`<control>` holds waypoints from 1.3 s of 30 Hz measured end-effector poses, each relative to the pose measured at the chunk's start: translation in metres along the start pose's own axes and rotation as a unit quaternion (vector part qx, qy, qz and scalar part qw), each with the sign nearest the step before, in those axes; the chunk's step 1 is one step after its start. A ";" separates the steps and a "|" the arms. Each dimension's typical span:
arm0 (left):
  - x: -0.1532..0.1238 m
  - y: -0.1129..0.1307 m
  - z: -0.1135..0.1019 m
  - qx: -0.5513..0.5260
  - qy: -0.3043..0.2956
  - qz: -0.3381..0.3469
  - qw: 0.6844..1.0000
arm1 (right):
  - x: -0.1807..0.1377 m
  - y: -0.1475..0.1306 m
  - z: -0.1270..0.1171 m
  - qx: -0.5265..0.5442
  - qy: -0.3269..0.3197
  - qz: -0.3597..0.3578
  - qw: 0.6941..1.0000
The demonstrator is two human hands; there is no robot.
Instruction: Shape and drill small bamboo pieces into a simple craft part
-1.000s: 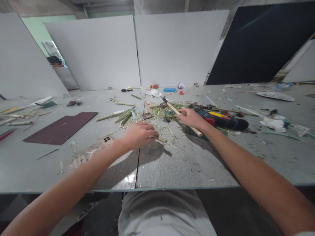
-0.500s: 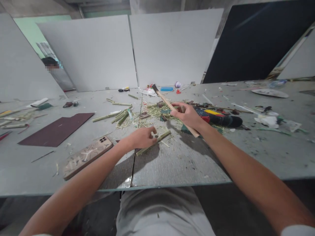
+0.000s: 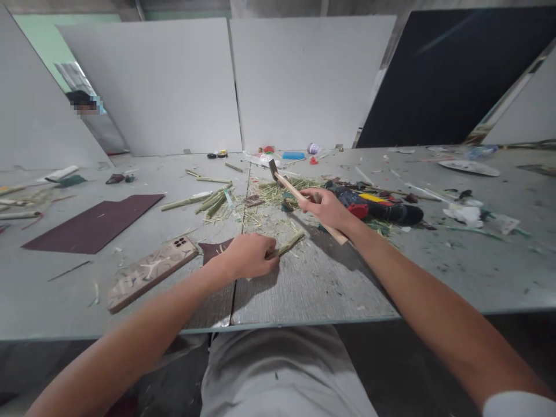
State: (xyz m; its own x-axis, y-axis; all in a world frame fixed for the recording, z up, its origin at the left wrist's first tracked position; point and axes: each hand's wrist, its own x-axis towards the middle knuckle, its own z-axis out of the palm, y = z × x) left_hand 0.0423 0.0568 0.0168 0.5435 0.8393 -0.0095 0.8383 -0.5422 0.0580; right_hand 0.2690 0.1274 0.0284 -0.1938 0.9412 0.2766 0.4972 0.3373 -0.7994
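Note:
My right hand (image 3: 328,207) is closed round the wooden handle of a small hammer (image 3: 290,186), whose dark metal head points up and away above the table. Low over the table, my left hand (image 3: 253,256) has its fingers closed round a green plant stalk (image 3: 292,242); the stalk's far end sticks out to the right of the fingers. Behind the hands lies a heap of shredded green fibres (image 3: 278,194). Several cut stalks (image 3: 212,204) lie left of that heap. A power drill (image 3: 377,207) with red and yellow parts rests on its side just beyond my right hand.
A phone (image 3: 152,271) lies left of my left hand, with a dark maroon sheet (image 3: 98,223) behind it. White panels (image 3: 313,81) and a black panel (image 3: 447,81) stand along the back. A person (image 3: 87,107) is partly visible at far left. Plastic scraps (image 3: 467,213) litter the right side.
My left hand has come down and closed on the stalk, its fingers now wrapped round it. The hammer stays in my right hand, its head turned slightly.

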 end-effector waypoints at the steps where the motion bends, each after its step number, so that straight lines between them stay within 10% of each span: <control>1: 0.000 -0.001 0.001 0.014 0.005 -0.006 1.000 | 0.000 0.001 0.000 -0.004 -0.005 0.001 1.000; 15: 0.003 -0.025 -0.002 0.062 0.008 -0.029 0.998 | -0.003 0.006 0.007 0.018 -0.058 -0.023 0.998; 23: 0.001 -0.048 -0.015 -0.070 0.045 -0.052 0.995 | -0.007 0.002 0.017 0.156 0.041 -0.099 0.982; 33: 0.011 -0.070 -0.042 -0.559 0.221 -0.039 0.798 | -0.024 -0.018 0.030 0.203 0.060 -0.097 0.972; 39: 0.050 -0.030 -0.045 -0.511 0.184 0.051 0.838 | -0.020 -0.016 0.029 0.303 0.044 -0.104 0.946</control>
State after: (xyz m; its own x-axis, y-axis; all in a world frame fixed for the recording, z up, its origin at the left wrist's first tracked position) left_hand 0.0421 0.1170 0.0595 0.4012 0.8483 0.3456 0.2109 -0.4527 0.8664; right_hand 0.2407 0.1031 0.0205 -0.1489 0.8628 0.4832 -0.1257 0.4681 -0.8747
